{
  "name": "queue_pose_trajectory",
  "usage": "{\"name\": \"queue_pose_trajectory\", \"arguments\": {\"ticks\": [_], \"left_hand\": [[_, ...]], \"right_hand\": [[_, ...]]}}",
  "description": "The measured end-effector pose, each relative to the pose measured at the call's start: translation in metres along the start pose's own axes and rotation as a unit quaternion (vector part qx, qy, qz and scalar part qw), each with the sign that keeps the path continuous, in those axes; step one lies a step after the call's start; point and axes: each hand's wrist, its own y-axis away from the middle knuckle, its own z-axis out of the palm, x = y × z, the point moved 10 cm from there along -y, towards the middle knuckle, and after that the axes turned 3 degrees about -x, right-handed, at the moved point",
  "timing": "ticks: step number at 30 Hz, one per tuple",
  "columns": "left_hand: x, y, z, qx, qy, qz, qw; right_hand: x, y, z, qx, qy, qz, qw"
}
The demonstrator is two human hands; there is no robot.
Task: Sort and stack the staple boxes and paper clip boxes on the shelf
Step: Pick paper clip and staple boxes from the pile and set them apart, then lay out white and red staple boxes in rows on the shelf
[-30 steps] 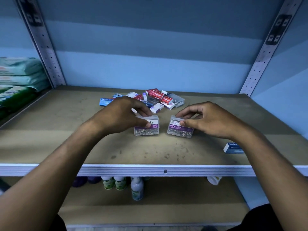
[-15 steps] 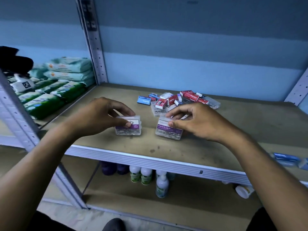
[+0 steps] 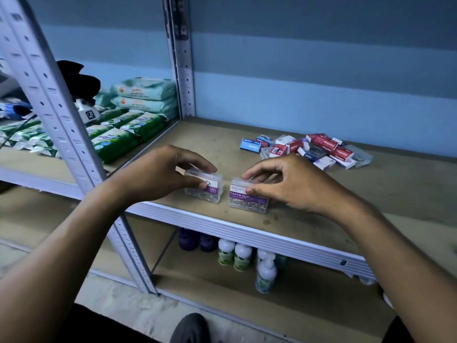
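Two hands (left (image 3: 158, 174), right (image 3: 286, 184)) each pinch a clear paper clip box (image 3: 205, 188), (image 3: 248, 199).

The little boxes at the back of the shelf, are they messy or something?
Yes. The staple boxes lie in a jumbled heap at the back of the shelf, tilted and overlapping, red and blue mixed, with clear boxes among them. The two paper clip boxes near the front edge sit upright, side by side.

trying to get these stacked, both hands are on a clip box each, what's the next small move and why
Probably lift the left box with the left hand and set it on the right box, steadied by the right hand. Both are the same clear clip boxes, side by side with a small gap near the shelf edge, each already pinched.
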Motion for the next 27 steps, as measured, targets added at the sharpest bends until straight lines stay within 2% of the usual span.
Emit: {"name": "queue_pose_trajectory", "arguments": {"ticks": [7, 14, 22, 27], "left_hand": [[0.007, 0.000, -0.004, 0.013, 0.000, 0.000, 1.000], [0.053, -0.017, -0.006, 0.095, -0.009, 0.051, 0.994], [0.108, -0.068, 0.044, 0.063, -0.077, 0.101, 0.990], [0.127, -0.094, 0.079, 0.027, -0.118, 0.094, 0.988]], "right_hand": [[0.004, 0.002, -0.002, -0.003, -0.004, 0.016, 1.000], [0.031, 0.009, -0.023, 0.038, -0.021, 0.049, 0.998], [0.081, 0.048, -0.073, 0.087, 0.032, 0.125, 0.988], [0.111, 0.070, -0.099, 0.117, 0.091, 0.164, 0.975]]}}
